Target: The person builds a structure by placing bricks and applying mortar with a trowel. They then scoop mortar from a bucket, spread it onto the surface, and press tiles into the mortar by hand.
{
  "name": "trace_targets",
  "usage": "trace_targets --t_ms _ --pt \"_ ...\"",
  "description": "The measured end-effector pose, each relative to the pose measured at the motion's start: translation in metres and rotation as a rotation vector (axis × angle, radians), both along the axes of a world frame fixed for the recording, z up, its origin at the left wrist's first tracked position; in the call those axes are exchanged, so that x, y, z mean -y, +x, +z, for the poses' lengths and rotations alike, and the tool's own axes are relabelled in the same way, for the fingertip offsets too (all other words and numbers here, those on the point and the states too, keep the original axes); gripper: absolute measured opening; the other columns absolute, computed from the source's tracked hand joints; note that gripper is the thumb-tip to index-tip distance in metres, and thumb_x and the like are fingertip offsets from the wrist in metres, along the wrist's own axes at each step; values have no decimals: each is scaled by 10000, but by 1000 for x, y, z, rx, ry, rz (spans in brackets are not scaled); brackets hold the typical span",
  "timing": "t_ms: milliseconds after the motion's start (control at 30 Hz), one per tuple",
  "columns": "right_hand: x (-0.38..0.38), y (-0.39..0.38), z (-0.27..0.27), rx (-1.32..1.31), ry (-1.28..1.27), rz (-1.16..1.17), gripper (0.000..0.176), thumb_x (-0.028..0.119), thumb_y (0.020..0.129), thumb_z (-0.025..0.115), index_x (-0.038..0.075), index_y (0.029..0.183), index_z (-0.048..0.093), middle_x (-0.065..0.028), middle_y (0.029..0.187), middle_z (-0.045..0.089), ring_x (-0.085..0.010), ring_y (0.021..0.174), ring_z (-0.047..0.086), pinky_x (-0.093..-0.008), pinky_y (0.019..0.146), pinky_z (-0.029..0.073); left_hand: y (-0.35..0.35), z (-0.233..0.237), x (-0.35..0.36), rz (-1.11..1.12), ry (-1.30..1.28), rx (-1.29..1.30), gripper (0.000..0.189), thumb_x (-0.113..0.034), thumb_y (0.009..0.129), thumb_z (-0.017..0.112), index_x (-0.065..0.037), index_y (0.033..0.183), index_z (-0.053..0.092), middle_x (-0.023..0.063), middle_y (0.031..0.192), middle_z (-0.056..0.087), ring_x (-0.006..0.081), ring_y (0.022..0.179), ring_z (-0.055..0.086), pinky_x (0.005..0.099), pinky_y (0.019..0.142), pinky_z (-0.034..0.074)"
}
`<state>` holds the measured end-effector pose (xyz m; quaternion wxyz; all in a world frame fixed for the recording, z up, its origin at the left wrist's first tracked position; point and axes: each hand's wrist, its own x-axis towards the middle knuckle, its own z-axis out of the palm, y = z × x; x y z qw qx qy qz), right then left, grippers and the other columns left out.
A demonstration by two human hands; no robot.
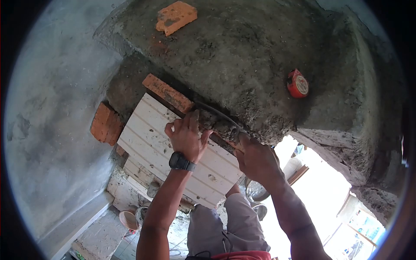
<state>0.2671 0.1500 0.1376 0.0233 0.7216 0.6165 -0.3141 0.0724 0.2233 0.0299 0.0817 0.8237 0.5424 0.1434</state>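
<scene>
My right hand (258, 159) is closed round the handle of a trowel, whose narrow dark blade (220, 114) lies along the far side of a strip of wet mortar (216, 125). On the near side of that mortar, my left hand (189, 133), with a dark watch at the wrist, has its fingers apart. Its fingertips touch the mortar and the end of an orange brick (168, 92). Below both hands a ribbed white board (162, 138), spotted with mortar, leans against the brick row. Part of the trowel handle is hidden in my grip.
A broken brick piece (177, 17) and a red tape measure (297, 83) lie on the rough cement surface (234, 52). More bricks (106, 123) stand against the grey wall (56, 108) at left. Buckets (128, 220) and bowls sit on the floor below.
</scene>
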Motion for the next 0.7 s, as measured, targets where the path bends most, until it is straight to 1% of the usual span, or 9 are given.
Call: trace_targets --t_ms 100,233,333,433,467,500,567,667,700 --pt "2 -4 23 -55 56 -64 317 213 930 628 25 1144 490 -258 946 674 -443 878 679 -524 766 546 1 -6 2 13 36 -13 729 -474 755 802 -92 1338 589 74 1178 683 262 1013 568 485 933 307" --pt "-3 3 -15 -18 -7 -4 341 219 937 617 20 1180 484 -264 956 669 -442 892 679 -533 775 546 7 -7 -4 -2 45 -3 730 -488 745 806 -116 1337 595 67 1210 678 264 1012 575 480 938 307" --pt "14 4 -9 -58 69 -36 364 232 941 615 29 1215 486 -251 973 674 -432 892 683 -527 781 552 0 -11 7 12 21 6 741 -516 745 802 -129 1341 592 55 1223 678 270 1014 579 484 948 308" --pt "43 27 -3 -248 273 -89 354 222 915 673 37 1178 527 -232 974 683 -428 873 683 -495 758 557 3 -8 -1 21 -27 16 755 -563 758 779 -123 1342 590 57 1240 669 277 1047 581 491 964 318" --pt "61 34 -3 -308 391 -129 354 177 900 708 41 1184 547 -208 932 676 -369 802 695 -434 722 556 3 -4 -1 -6 59 38 724 -528 777 780 -118 1341 587 71 1243 661 280 1054 586 489 960 340" --pt "80 39 -3 -312 387 -134 354 177 900 708 41 1184 547 -208 932 676 -369 802 695 -434 722 556 1 1 1 -35 142 58 692 -493 797 782 -112 1340 585 86 1246 654 283 1062 591 487 956 363" --pt "118 49 -2 -373 204 -478 381 147 896 725 51 1225 557 -178 901 657 -286 739 674 -364 706 540 -1 10 4 -119 131 85 666 -433 816 783 -106 1355 568 111 1253 642 296 1055 606 475 936 412" --pt "177 52 -79 -189 415 -612 413 122 890 742 44 1253 560 -125 862 652 -191 733 643 -316 709 522 4 6 16 -270 43 201 627 -328 846 778 -95 1378 540 151 1247 627 332 1049 630 455 887 503" --pt "174 47 -85 -188 418 -622 413 122 890 742 44 1253 560 -125 862 652 -191 733 643 -316 709 522 9 5 19 -325 -30 282 614 -283 857 774 -91 1386 529 166 1235 625 355 1049 641 446 857 543"
